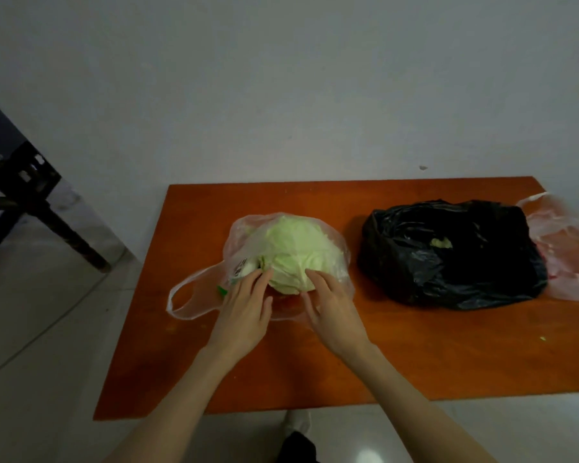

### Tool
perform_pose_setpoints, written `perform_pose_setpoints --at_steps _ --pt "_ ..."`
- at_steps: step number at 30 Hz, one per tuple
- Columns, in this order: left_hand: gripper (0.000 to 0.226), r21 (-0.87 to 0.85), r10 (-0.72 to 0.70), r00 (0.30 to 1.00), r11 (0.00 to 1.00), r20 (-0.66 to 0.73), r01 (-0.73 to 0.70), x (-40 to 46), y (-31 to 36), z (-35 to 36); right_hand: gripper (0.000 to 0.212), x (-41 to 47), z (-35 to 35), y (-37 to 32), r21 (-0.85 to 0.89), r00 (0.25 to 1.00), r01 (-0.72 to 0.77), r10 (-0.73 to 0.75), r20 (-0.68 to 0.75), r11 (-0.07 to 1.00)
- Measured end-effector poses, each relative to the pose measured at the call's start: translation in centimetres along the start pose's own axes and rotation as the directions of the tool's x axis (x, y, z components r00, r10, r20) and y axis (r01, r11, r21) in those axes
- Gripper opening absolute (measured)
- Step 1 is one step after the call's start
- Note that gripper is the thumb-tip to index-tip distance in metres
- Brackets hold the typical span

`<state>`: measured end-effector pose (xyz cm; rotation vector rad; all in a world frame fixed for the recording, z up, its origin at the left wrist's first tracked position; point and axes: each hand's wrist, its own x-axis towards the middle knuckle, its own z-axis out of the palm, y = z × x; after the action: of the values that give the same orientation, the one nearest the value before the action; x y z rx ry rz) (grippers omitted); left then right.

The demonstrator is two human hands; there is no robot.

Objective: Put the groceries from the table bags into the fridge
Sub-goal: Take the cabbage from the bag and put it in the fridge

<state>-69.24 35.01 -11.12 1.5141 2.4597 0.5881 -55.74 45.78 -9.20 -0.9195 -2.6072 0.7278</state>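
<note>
**Entry: lifting the cabbage out of the clear bag**

The cabbage [293, 253] sits in the clear plastic bag [343, 262] at the centre of the orange table [415, 355], its pale head rising out of the bag's open mouth. Our left hand [244, 307] touches its 7 o'clock flank, fingers only lightly bent, thumb toward the middle. Our right hand [331, 307] touches the 5 o'clock flank in the same way. Neither hand has closed round anything yet; both are fairly wide. Whether any film lies under the fingertips, we cannot tell.

Judgement: the step in hand is freeing the head from the bag. To do it well, we slide both palms lower, toward 9 and 3 o'clock, so that the weight rests in the hands and not on the fingertips. The film looks thin and clingy, so we expect it to rise with the head; pinning the loose handle [181, 297] at 8 o'clock, or peeling the rim down first, should prevent that. Something red and something green show under the head, too blurred to name; we lift straight up so as not to drag them.

At 3 o'clock lies a black bag [448, 259], with a pinkish bag [569, 248] just beyond it. A dark stool [30, 202] stands off the table at 10 o'clock. The fridge is not in view.
</note>
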Motion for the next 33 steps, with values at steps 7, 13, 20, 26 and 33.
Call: perform_pose_setpoints --at_steps 7,13,20,26,33 --pt "0.052 0.125 -0.029 0.997 0.992 0.066 0.020 6.5 -2.9 0.9 0.053 5.4 -0.4 3.8 -0.027 0.986 -0.169 0.169 -0.008 0.985" --pt "0.056 0.225 0.032 0.981 0.971 0.190 -0.076 11.8 -4.2 -0.8 0.044 9.6 -1.0 5.7 -0.083 0.999 -0.050 0.048 -0.025 0.995" --pt "0.065 -0.097 -0.036 0.974 0.994 0.222 0.059 12.8 -4.1 -1.0 0.067 13.2 0.4 7.4 -0.066 0.996 -0.051 0.055 0.067 0.996" --pt "0.011 -0.200 0.030 0.976 0.980 0.216 0.014 13.8 -6.1 -0.7 0.051 12.9 1.2 6.8 -0.024 0.995 -0.096 0.095 -0.034 0.995" --pt "0.009 -0.539 -0.130 0.979 0.820 0.156 0.195 15.6 -7.9 -2.0 0.027 12.2 1.2 6.7 0.054 0.977 -0.043 0.053 -0.205 0.998"
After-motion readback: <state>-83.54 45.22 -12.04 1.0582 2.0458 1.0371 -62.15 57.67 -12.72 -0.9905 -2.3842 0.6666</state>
